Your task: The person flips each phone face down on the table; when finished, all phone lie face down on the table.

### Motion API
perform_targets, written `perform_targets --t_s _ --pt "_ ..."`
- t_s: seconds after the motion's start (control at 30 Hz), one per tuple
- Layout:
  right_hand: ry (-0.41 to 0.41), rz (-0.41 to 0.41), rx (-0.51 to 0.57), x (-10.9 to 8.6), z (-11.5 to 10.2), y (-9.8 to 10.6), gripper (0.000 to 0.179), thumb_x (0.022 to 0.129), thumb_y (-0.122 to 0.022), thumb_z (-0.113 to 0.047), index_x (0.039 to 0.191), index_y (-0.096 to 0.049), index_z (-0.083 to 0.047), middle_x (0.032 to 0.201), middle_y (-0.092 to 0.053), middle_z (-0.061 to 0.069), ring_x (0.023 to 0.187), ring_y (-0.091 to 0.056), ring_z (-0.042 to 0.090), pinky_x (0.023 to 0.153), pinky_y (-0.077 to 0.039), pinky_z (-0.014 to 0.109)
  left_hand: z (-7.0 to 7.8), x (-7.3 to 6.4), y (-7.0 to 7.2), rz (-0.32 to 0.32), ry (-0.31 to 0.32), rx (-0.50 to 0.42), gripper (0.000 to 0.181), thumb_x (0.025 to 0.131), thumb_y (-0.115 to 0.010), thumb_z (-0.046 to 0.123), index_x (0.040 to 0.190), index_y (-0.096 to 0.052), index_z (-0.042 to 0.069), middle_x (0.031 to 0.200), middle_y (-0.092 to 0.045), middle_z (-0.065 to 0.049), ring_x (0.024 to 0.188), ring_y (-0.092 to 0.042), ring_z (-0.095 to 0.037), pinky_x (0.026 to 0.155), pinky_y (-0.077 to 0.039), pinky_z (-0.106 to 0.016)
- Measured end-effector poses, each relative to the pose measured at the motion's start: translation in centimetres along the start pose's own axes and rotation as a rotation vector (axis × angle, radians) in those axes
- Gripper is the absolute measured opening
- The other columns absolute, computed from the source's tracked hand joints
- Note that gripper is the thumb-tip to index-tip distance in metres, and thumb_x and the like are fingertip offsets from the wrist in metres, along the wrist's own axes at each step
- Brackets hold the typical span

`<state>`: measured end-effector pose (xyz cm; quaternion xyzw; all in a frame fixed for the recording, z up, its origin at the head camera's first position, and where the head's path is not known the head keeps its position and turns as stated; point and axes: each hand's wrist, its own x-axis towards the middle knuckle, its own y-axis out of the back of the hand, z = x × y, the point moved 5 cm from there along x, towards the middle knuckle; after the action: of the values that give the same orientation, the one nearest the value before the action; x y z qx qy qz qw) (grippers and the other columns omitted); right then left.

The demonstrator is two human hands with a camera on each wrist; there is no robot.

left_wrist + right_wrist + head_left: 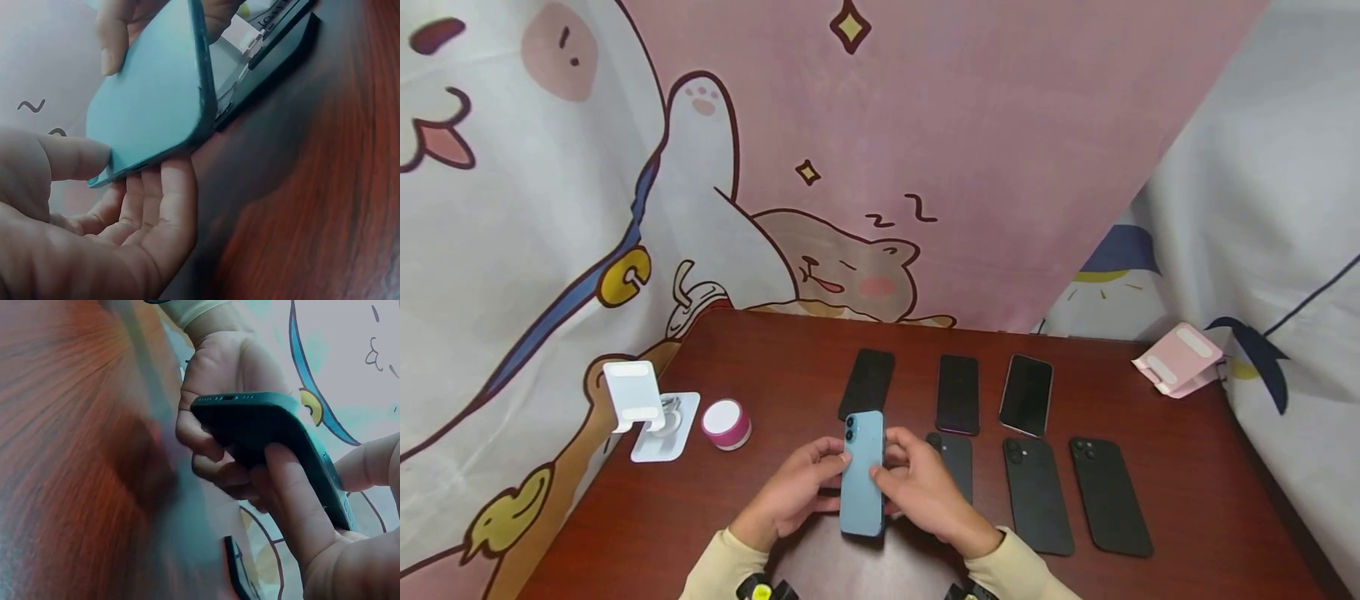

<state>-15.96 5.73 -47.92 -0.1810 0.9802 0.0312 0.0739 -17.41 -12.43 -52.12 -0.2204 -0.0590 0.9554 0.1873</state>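
Observation:
A light blue phone (862,479) is held up over the near middle of the table, its back with two camera lenses turned up in the head view. My left hand (801,487) pinches its left edge, thumb on the back and fingers beneath. On the opposite edge my right hand (921,487) grips it the same way, thumb lying on the back. From the left wrist view, the left fingers (178,200) support the underside near a corner. The right wrist view shows the phone's dark underside (250,428) and its port end, with right-hand fingers pressed against it.
Three dark phones, one a black phone (867,383), lie in a back row. In front lie a grey phone (957,467), partly behind my right hand, and two black phones (1041,500). A white stand (666,429) and pink jar (726,425) stand left; a pink stand (1180,358) right.

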Motion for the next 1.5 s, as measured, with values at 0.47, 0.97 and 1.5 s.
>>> perform_targets --t_s 0.47,0.97,1.5 --pt "-0.065 0.09 -0.015 0.7 3.1 1.6 0.056 0.098 -0.072 -0.009 0.147 -0.051 0.008 0.112 -0.069 0.018 0.087 -0.076 0.02 0.063 -0.066 0.042 0.2 0.0 0.2 0.173 -0.111 0.304 0.039 0.106 -0.063 0.016 0.136 -0.056 -0.008 0.109 -0.062 -0.016 0.093 -0.065 -0.021 0.074 -0.066 -0.046" --pt "-0.012 0.096 -0.285 -0.2 2.1 2.2 0.057 0.094 -0.077 -0.016 0.142 -0.059 0.008 0.119 -0.076 0.022 0.073 -0.075 0.018 0.055 -0.061 0.03 1.4 -0.4 -0.6 0.223 -0.148 0.558 0.045 0.102 -0.07 0.025 0.132 -0.065 -0.007 0.104 -0.072 -0.012 0.088 -0.071 -0.019 0.069 -0.065 -0.035" --pt "0.042 0.073 -0.496 -1.3 1.3 2.7 0.062 0.094 -0.079 -0.028 0.14 -0.061 0.009 0.122 -0.077 0.019 0.096 -0.078 0.016 0.072 -0.063 0.027 1.1 -0.1 -1.0 0.152 -0.169 0.453 0.046 0.105 -0.065 0.021 0.138 -0.061 -0.01 0.118 -0.071 -0.02 0.105 -0.072 -0.026 0.082 -0.066 -0.038"
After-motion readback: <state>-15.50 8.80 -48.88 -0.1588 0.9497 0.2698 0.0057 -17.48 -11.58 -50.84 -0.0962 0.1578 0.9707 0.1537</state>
